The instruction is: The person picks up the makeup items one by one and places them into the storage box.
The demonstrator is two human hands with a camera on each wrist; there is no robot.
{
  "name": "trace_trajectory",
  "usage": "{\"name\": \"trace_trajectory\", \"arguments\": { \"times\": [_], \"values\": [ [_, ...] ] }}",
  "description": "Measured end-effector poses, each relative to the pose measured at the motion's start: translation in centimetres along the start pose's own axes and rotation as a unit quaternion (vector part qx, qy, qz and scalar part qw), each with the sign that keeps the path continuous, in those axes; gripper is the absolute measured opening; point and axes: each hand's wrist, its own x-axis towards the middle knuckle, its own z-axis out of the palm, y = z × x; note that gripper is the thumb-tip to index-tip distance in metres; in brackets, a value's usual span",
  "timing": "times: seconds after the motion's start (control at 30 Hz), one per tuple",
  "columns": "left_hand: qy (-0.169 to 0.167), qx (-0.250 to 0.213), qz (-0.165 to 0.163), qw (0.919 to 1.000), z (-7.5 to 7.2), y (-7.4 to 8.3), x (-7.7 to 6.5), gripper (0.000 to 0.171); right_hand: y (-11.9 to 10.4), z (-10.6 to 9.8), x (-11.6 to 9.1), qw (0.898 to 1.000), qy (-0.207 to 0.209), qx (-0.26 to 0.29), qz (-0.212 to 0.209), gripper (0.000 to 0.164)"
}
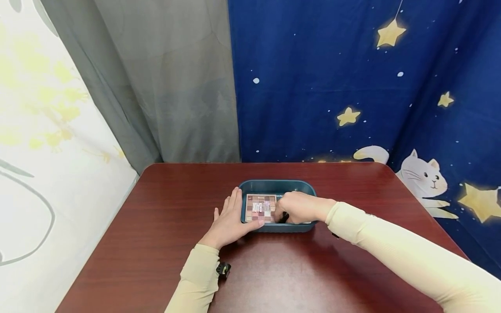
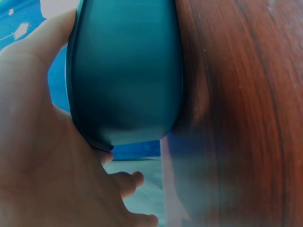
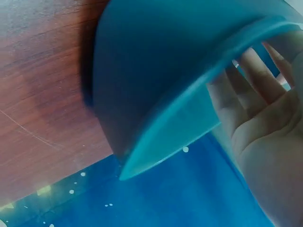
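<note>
In the head view a dark teal plastic bin (image 1: 274,227) stands on the table. An eyeshadow palette (image 1: 261,209) with many small coloured squares and white lettering "BACK" lies in its left part. My left hand (image 1: 231,221) rests on the bin's near left corner, thumb along the near rim, fingers straight along the left end. My right hand (image 1: 299,207) reaches over the right end into the bin, fingers pointing down beside the palette. Something black (image 1: 284,218) shows by its fingertips; whether they pinch it is hidden. In the right wrist view the bin's wall (image 3: 156,71) covers the fingertips.
The bin stands on a glossy red-brown table (image 1: 176,208). Behind it hang a grey curtain (image 1: 188,87) and a blue curtain (image 1: 297,87) with stars and a cat. A pale patterned cloth (image 1: 39,174) is at the left. Dark bands show at both wrists.
</note>
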Motion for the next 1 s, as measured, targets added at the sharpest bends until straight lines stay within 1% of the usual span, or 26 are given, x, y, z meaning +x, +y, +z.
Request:
{"name": "trace_trajectory", "arguments": {
  "times": [0.13, 0.2, 0.4, 0.63, 0.77, 0.83, 1.0],
  "values": [
    [-0.007, 0.006, -0.003, 0.9999, 0.4, -0.2, 0.4, 0.125, 0.3, 0.3, -0.3, 1.000, -0.002, 0.022, 0.000, 0.020],
    [-0.008, 0.007, -0.001, 0.9999, 0.4, -0.2, 0.5, 0.125, 0.4, 0.5, -0.5, 1.000, 0.000, 0.026, -0.001, 0.016],
    [-0.004, 0.006, 0.004, 1.0000, 0.2, 0.4, 0.4, 0.124, 1.0, 0.8, -0.8, 0.999, 0.013, 0.028, -0.012, 0.021],
    [0.000, -0.007, -0.006, 1.0000, -0.2, 0.3, -0.2, 0.121, 1.1, 1.3, -0.5, 1.000, 0.018, 0.020, -0.004, 0.027],
    [-0.001, -0.004, -0.003, 1.0000, -0.2, 0.3, -0.3, 0.121, 1.3, 1.2, -0.5, 1.000, 0.015, -0.001, -0.003, 0.026],
    [-0.004, 0.001, 0.000, 1.0000, -0.3, 0.5, -0.3, 0.122, 1.4, 0.9, -0.6, 1.000, 0.018, -0.001, -0.001, 0.024],
    [-0.008, 0.025, 0.005, 0.9996, -0.6, 0.8, -0.3, 0.122, 1.0, -0.1, -0.9, 0.999, 0.045, 0.003, 0.013, 0.018]
  ]
}}
